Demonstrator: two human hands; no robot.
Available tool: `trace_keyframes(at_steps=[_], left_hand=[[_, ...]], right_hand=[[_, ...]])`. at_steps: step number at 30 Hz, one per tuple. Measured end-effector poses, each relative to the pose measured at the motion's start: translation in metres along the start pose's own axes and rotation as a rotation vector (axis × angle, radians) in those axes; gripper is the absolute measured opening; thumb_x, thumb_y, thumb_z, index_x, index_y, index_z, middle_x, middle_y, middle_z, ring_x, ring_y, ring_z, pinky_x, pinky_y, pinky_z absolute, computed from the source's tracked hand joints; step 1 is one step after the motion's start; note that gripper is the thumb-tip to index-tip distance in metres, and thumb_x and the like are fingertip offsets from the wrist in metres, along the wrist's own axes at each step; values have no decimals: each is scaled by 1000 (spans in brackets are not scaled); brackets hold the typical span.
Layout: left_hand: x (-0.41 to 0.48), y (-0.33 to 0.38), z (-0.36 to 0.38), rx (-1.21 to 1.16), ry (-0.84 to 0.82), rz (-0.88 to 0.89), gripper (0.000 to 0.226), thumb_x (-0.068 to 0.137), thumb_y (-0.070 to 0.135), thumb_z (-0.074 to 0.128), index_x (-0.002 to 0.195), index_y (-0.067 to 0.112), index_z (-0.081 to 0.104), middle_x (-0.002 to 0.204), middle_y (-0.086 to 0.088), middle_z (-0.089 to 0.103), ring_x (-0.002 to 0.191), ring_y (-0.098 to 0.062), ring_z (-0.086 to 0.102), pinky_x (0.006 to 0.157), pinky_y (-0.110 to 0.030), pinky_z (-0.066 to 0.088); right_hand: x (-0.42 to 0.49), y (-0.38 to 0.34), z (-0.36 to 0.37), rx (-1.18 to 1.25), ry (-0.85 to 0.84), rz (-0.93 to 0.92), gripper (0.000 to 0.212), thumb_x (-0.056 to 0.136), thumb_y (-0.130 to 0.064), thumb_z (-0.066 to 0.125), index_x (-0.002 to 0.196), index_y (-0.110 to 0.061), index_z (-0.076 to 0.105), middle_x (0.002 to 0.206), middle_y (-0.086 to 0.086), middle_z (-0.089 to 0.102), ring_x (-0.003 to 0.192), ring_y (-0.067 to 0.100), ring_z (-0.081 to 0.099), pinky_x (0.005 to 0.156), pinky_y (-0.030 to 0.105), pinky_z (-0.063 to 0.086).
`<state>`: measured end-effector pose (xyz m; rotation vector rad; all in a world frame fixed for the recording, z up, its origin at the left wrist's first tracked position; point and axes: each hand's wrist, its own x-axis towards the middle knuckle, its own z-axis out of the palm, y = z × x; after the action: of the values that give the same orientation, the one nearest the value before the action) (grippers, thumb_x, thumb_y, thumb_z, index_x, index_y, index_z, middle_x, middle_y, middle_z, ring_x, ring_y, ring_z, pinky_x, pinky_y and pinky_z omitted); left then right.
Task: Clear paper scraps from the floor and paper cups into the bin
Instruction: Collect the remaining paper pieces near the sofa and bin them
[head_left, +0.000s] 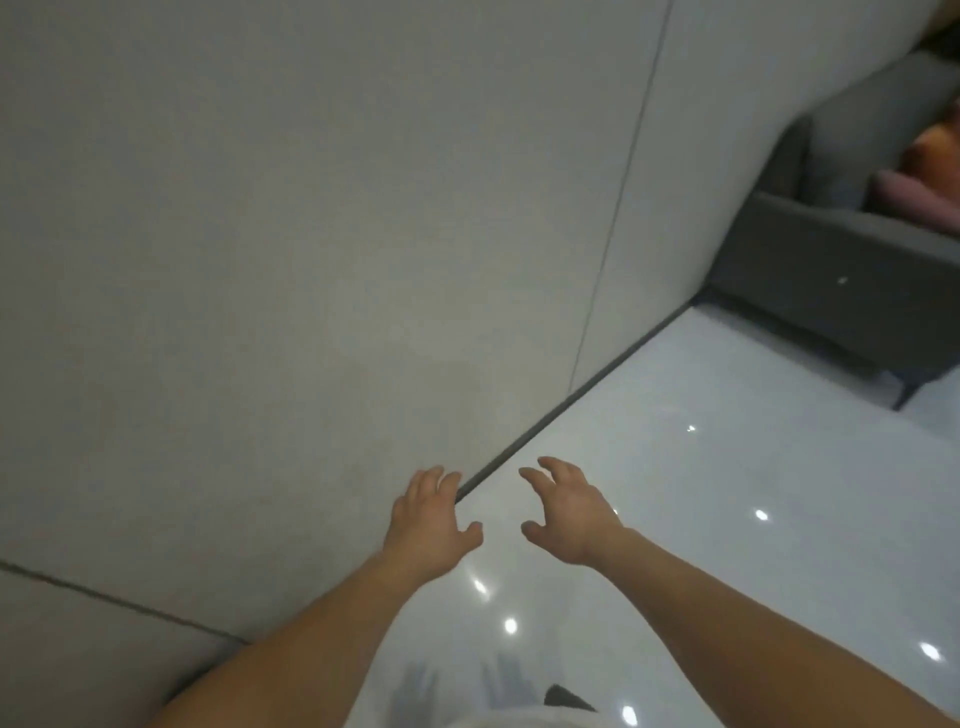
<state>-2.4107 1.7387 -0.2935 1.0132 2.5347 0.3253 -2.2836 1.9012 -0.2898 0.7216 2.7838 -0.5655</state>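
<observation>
Head view: looks down steeply at two bare forearms stretched forward, where a wall meets a floor; the frame is soft with blur.
Left hand (431, 514): palm down, fingers spread and lightly bent, holding nothing; it hangs in front of the foot of the wall.
Right hand (566, 509): palm down, fingers splayed and hooked a little, thumb out, holding nothing; it hangs over the floor, apart from the left hand.
Floor (753, 519): pale, glossy and smooth, dotted with bright light reflections; faint grey mirror images of both hands (415, 686) show near the lower edge.
Wall (311, 260): matt grey-white flat panels with a fine grain, split by thin dark seams (623, 182).
Skirting strip (571, 400): narrow, dark and straight, along the wall's base.
Sofa (831, 291): dark grey fabric, boxy, on a slim dark leg (906, 395), standing against the wall at the right, well apart from the hands.
Cushions: one pink (914, 200) and one orange (935, 145), rounded, on the sofa.
White cloth (519, 719): a curved edge at the bottom of the frame.
Paper scraps, paper cups, bin: where they lie cannot be told from this view.
</observation>
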Motion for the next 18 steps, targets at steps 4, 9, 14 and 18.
trace_keyframes(at_steps=[4, 9, 14, 18], left_hand=[[42, 110, 16, 66, -32, 170, 80, 84, 56, 54, 149, 22, 22, 157, -3, 16, 145, -21, 9, 116, -39, 16], [85, 222, 32, 137, -88, 347, 79, 85, 55, 54, 149, 22, 22, 157, -3, 15, 145, -21, 10, 117, -39, 18], [137, 322, 51, 179, -134, 544, 77, 86, 54, 54, 149, 22, 23, 158, -2, 14, 146, -20, 8, 116, -39, 18], [194, 395, 67, 193, -175, 635, 79, 86, 54, 55, 149, 21, 23, 158, -3, 14, 146, -21, 9, 116, -39, 19]], right_hand=[[-27, 98, -35, 43, 72, 172, 75, 90, -44, 56, 153, -26, 19, 160, 5, 13, 146, 24, 12, 114, 42, 30], [-57, 189, -61, 107, 153, 342, 75, 90, -45, 55, 153, -28, 19, 160, 3, 12, 146, 24, 11, 112, 42, 31], [-64, 274, -79, 180, 211, 512, 74, 90, -46, 55, 153, -28, 19, 160, 4, 12, 146, 24, 11, 112, 42, 30], [-53, 339, -100, 196, 226, 622, 75, 90, -46, 54, 153, -28, 17, 161, 3, 10, 146, 23, 10, 113, 43, 30]])
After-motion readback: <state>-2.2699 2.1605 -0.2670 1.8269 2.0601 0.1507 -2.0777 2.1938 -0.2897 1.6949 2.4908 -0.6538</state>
